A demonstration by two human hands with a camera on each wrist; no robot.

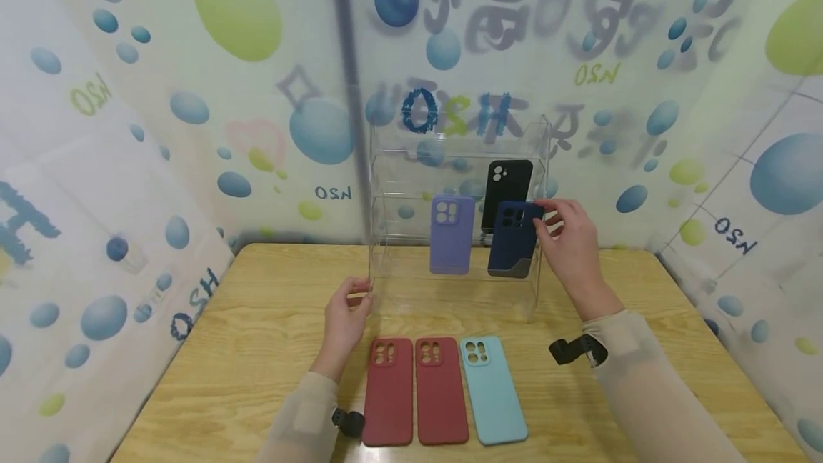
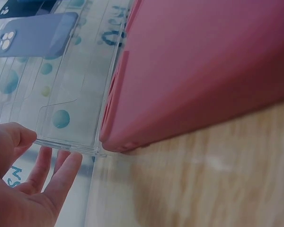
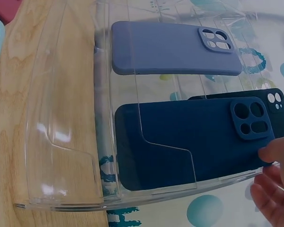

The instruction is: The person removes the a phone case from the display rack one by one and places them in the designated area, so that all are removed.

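Observation:
A clear acrylic display rack (image 1: 411,295) with stepped tiers stands on the table. My left hand (image 1: 346,316) holds its left side panel, thumb on one face and fingers on the other in the left wrist view. With thumb and fingertips, my right hand (image 1: 572,245) pinches the upper right corner of a navy phone case (image 1: 514,238), which leans in a lower tier behind a clear lip. Left of it in that tier is a purple phone case (image 1: 452,238). One tier up, a black phone case (image 1: 508,188) is partly hidden by the navy one.
Before the rack, two dark red phone cases, a left one (image 1: 388,395) and a right one (image 1: 442,395), lie beside a light blue phone case (image 1: 495,391) on the wooden table (image 1: 257,349). A patterned curtain (image 1: 289,184) hangs behind and along both sides.

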